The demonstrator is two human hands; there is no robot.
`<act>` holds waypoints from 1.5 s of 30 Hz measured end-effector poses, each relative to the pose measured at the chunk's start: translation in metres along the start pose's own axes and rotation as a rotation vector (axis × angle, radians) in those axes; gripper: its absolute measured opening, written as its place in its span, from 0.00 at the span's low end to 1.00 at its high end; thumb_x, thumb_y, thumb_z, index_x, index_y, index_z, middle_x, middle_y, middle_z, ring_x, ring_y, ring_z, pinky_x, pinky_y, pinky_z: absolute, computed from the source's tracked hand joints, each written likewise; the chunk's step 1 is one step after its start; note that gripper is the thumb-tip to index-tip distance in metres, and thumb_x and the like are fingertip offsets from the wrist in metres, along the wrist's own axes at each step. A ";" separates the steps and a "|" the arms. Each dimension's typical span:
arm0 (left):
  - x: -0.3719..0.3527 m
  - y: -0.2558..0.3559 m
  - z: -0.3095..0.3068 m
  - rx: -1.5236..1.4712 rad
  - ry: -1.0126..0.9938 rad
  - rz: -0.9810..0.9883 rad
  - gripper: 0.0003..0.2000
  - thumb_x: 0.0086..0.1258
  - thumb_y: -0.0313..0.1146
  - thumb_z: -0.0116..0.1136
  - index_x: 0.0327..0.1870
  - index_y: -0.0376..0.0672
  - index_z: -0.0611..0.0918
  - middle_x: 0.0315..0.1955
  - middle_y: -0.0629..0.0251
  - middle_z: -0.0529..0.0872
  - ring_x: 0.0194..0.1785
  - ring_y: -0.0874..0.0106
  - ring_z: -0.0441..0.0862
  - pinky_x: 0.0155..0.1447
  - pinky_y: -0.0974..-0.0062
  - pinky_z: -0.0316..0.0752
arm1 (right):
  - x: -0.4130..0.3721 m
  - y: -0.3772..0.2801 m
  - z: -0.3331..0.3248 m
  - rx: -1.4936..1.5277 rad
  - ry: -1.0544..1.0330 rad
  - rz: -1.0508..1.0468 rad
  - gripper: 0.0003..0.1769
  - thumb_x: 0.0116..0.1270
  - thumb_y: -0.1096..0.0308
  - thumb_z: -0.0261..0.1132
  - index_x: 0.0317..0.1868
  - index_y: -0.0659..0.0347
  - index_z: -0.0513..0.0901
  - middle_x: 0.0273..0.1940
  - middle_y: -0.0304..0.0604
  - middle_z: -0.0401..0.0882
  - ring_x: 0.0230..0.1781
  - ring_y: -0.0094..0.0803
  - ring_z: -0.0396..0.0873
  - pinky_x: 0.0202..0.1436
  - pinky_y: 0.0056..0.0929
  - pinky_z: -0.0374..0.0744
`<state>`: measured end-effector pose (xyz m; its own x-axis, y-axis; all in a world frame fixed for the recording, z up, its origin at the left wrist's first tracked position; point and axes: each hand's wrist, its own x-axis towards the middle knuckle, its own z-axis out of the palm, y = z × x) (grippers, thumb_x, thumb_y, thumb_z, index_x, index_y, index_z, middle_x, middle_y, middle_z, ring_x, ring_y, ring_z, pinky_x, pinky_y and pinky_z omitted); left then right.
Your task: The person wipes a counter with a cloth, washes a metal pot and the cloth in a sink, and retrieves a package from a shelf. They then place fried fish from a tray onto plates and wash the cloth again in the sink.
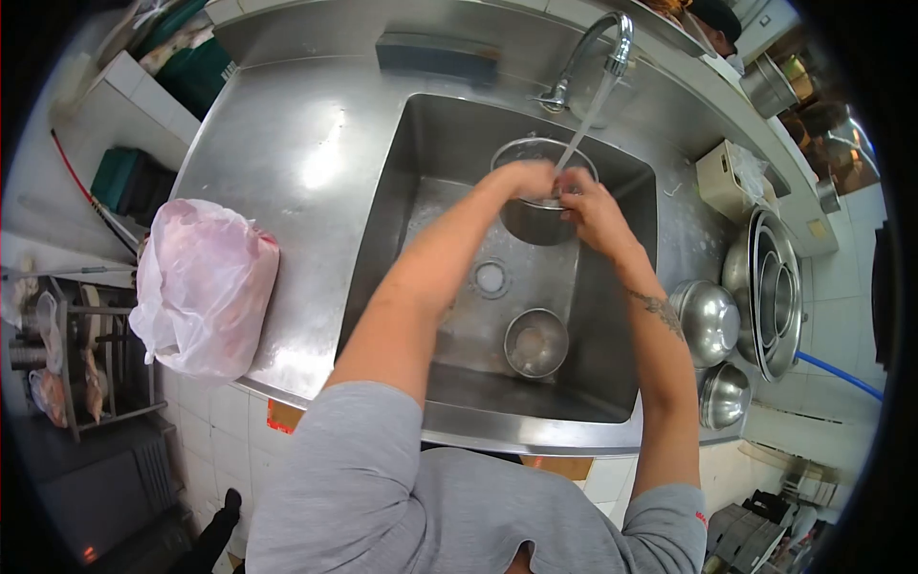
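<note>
Water runs from the curved faucet (620, 59) into a round metal pot (537, 224) at the back of the steel sink (382, 230). Over the pot's opening, my left hand (532, 179) and my right hand (591, 206) meet in the stream, fingers curled together. Whatever they hold is hidden by the fingers and the water. A small metal bowl (535, 342) with something pale inside rests on the sink floor, nearer to me than the drain (490, 278).
A filled plastic bag (206, 287) sits on the counter at left. Metal bowls (710, 323), large round pans (765, 287) and a cream bin (729, 180) stand at right. Part of another person (715, 21) shows beyond the ledge. A dark-clad leg (218, 531) appears lower left.
</note>
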<state>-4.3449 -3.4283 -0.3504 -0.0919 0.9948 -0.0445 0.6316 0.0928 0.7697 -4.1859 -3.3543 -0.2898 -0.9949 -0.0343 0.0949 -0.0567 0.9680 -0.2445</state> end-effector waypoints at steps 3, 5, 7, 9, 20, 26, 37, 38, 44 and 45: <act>0.000 -0.024 0.036 -0.075 -0.045 0.027 0.11 0.58 0.32 0.50 0.37 0.38 0.80 0.32 0.58 0.83 0.36 0.63 0.80 0.41 0.66 0.72 | -0.008 0.006 -0.019 0.022 0.056 0.022 0.09 0.45 0.76 0.66 0.31 0.56 0.81 0.49 0.38 0.67 0.46 0.36 0.70 0.50 0.33 0.69; 0.004 0.001 0.010 -0.051 0.122 -0.130 0.12 0.60 0.36 0.51 0.37 0.37 0.81 0.31 0.56 0.83 0.37 0.63 0.80 0.42 0.67 0.72 | 0.000 0.026 -0.022 0.002 0.020 0.046 0.08 0.47 0.75 0.65 0.31 0.56 0.81 0.51 0.38 0.66 0.46 0.34 0.71 0.50 0.33 0.68; 0.015 0.017 -0.018 -0.212 0.149 -0.277 0.18 0.62 0.44 0.51 0.37 0.36 0.81 0.33 0.50 0.83 0.42 0.59 0.80 0.46 0.66 0.71 | 0.006 0.028 -0.023 0.163 0.089 0.161 0.04 0.53 0.71 0.63 0.31 0.58 0.80 0.44 0.42 0.72 0.40 0.37 0.75 0.46 0.33 0.69; 0.016 0.028 -0.027 -0.111 0.120 -0.208 0.18 0.62 0.44 0.50 0.38 0.36 0.81 0.34 0.49 0.82 0.42 0.58 0.80 0.46 0.66 0.71 | 0.007 0.029 -0.006 0.313 0.149 0.277 0.05 0.55 0.68 0.62 0.32 0.59 0.80 0.35 0.45 0.74 0.33 0.39 0.75 0.41 0.32 0.71; -0.044 0.040 -0.025 0.088 1.102 0.021 0.13 0.66 0.36 0.46 0.28 0.34 0.73 0.19 0.53 0.77 0.29 0.57 0.77 0.38 0.62 0.70 | 0.038 0.005 0.051 1.307 0.214 0.634 0.09 0.60 0.63 0.62 0.32 0.61 0.78 0.29 0.30 0.75 0.30 0.19 0.70 0.37 0.19 0.67; -0.151 -0.041 0.036 -0.446 0.920 -0.560 0.15 0.64 0.34 0.43 0.29 0.28 0.75 0.24 0.45 0.79 0.29 0.53 0.78 0.36 0.60 0.73 | 0.073 -0.005 0.057 0.292 -0.235 0.382 0.14 0.57 0.59 0.63 0.36 0.61 0.79 0.32 0.50 0.80 0.36 0.47 0.77 0.42 0.38 0.73; -0.184 -0.074 0.114 -0.037 0.833 -1.121 0.18 0.50 0.25 0.54 0.44 0.30 0.73 0.45 0.41 0.74 0.56 0.48 0.68 0.57 0.62 0.66 | 0.026 -0.002 0.049 -0.128 0.081 -0.034 0.05 0.51 0.74 0.58 0.31 0.57 0.77 0.32 0.42 0.80 0.37 0.38 0.79 0.35 0.38 0.73; -0.178 -0.044 0.089 0.111 0.868 -0.879 0.18 0.51 0.24 0.53 0.45 0.30 0.72 0.47 0.42 0.71 0.53 0.49 0.69 0.55 0.61 0.66 | 0.017 -0.002 0.054 -0.154 0.101 -0.076 0.06 0.50 0.74 0.58 0.30 0.57 0.77 0.31 0.41 0.80 0.35 0.38 0.78 0.34 0.37 0.73; -0.051 0.019 0.008 -0.152 0.424 0.054 0.05 0.55 0.24 0.52 0.32 0.36 0.77 0.30 0.56 0.80 0.37 0.60 0.77 0.45 0.67 0.69 | 0.000 -0.010 0.050 -0.004 0.240 -0.019 0.08 0.48 0.78 0.58 0.29 0.56 0.77 0.28 0.41 0.77 0.34 0.38 0.76 0.39 0.34 0.71; -0.035 0.018 -0.002 -0.199 0.233 -0.003 0.06 0.55 0.26 0.53 0.32 0.36 0.78 0.29 0.56 0.80 0.36 0.61 0.77 0.44 0.67 0.69 | -0.001 -0.009 0.039 0.039 0.223 0.014 0.07 0.49 0.78 0.58 0.29 0.56 0.76 0.29 0.41 0.77 0.36 0.39 0.75 0.44 0.35 0.70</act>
<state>-4.3320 -3.4619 -0.3333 -0.2818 0.9559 0.0825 0.4698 0.0625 0.8805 -4.1877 -3.3731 -0.3252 -0.9529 0.0395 0.3007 -0.0501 0.9574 -0.2843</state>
